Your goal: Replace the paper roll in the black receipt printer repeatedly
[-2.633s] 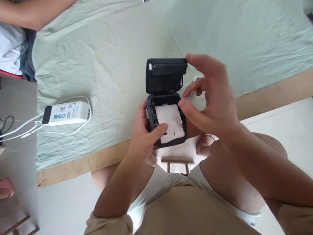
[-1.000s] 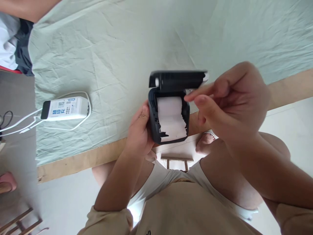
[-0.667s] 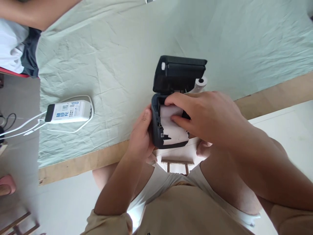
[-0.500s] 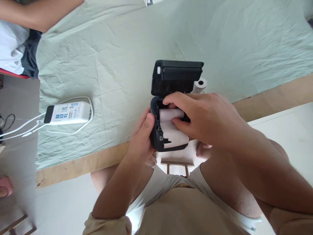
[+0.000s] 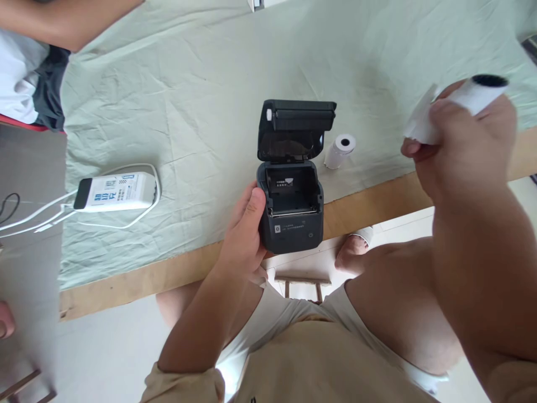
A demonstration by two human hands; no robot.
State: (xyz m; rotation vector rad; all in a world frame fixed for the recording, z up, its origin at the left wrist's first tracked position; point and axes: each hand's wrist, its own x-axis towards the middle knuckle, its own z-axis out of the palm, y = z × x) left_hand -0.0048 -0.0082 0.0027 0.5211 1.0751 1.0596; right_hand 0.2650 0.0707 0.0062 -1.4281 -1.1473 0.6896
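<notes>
My left hand (image 5: 247, 229) is closed around the left side of a small black receipt printer (image 5: 291, 232) near the table's front edge. The printer's lid (image 5: 296, 131) is swung up, and its paper bay (image 5: 293, 190) shows no roll inside. Off to the right, my right hand (image 5: 465, 134) grips a white paper roll (image 5: 476, 96) with a dark end, a loose flap of paper sticking out on its left. A second paper roll (image 5: 338, 151) stands on the cloth just right of the printer, touched by neither hand.
A green cloth (image 5: 201, 112) covers the table, with a bare wooden edge (image 5: 138, 280) along the front. At left lies a white box-shaped device (image 5: 117, 192) with white cables. Another person's arm (image 5: 71, 22) reaches in at the upper left.
My right hand has lifted the paper roll out of the printer and carried it to the right. My left hand still holds the printer, which has barely moved.
</notes>
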